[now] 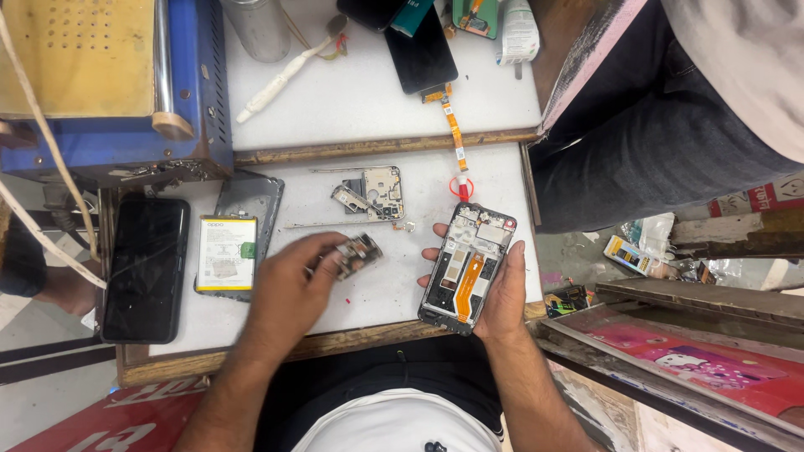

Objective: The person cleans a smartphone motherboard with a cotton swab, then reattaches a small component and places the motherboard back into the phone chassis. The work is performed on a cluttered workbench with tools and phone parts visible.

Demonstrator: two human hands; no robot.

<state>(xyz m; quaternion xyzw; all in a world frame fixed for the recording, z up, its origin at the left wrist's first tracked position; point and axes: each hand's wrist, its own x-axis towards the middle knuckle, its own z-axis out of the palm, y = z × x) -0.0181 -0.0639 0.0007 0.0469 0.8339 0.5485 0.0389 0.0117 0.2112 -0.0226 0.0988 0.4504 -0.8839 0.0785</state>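
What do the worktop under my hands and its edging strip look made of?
Worktop: probably white laminate or painted board, smooth, matte, with scuffs and specks. Edging strip: looks like bare wood, brown, worn and grainy. Phone frame in right hand: seemingly black plastic.

**Opened phone and small part in hand over the white tabletop**

At centre frame the left hand (pixel 289 280) pinches a small circuit part (pixel 358 254) in a fingertip grip above the white tabletop (pixel 377 100). Right of centre, the right hand (pixel 494 285) cradles an opened phone frame (pixel 467 266) with an orange flex cable showing. A battery (pixel 226 253) lies left of centre, a black phone (pixel 144 268) further left, and a metal shield plate (pixel 374 193) above the hands.
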